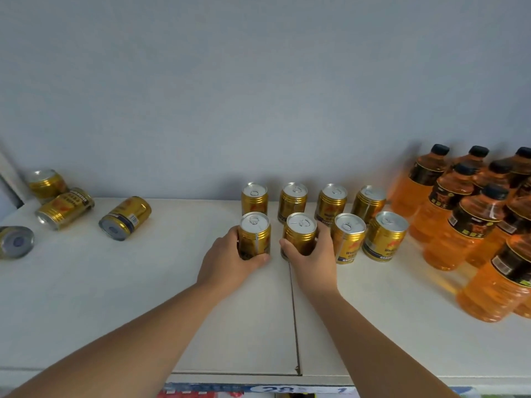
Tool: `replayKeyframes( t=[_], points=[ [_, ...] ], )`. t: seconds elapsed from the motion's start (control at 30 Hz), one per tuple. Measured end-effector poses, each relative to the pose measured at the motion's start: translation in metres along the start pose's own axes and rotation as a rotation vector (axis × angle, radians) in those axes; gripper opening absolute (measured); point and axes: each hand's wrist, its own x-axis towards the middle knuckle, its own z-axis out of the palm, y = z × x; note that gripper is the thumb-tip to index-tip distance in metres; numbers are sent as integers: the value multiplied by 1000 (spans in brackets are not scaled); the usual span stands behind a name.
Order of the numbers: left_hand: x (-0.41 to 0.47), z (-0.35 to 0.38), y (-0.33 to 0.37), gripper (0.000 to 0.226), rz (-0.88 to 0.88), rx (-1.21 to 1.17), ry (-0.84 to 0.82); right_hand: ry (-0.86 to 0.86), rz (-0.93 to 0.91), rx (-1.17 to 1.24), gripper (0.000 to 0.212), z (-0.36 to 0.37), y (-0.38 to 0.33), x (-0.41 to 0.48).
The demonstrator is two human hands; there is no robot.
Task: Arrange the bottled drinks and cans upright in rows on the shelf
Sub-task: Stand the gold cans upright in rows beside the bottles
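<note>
**Both hands on front-row cans**

Left hand [230, 258] curls round the leftmost front can [255, 234], upright on the white shelf [143, 297]. Right hand [310, 254] wraps the neighbouring can [300, 234]. Each grip is closed snug on its can.

Two more front cans [383, 237] stand close by the right hand. The back row of four [293, 201] stands just behind. Orange bottles [448, 225] crowd the far right.

Toppled cans [125, 218] lie well apart at the left. The rearmost can [46, 182] is perhaps only tilted; it is blurred.

1 head-worn view (wide-angle) looks forward and down, close over the white shelf [86, 282].
</note>
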Motion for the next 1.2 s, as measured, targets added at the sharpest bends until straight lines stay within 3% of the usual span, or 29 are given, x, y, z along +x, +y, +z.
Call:
replayKeyframes(
  t=[0.4, 0.6, 0.67, 0.83, 1.03, 1.2],
  points=[
    [-3, -4, 1, 84, 20, 23, -1, -52, 26, -70, 86, 0, 1, -1],
    [-14, -20, -10, 87, -9, -42, -55, -8, 158, -123, 89, -10, -5, -27],
    [-24, -33, -22, 82, -2, 10, -74, 34, 202, -108, 84, -10, -7, -44],
    [-58, -94, -62, 40, 39, 50, -76, 116, 167, -140, 51, 14, -33, -91],
    [-120, -191, -137, 22, 16, 93, -27, -110, -20, -188, 32, 105, -84, -155],
    [-161, -253, -195, 21, -73, 108, 33, -273, -109, -233, 27, 173, -114, -195]
  ],
)
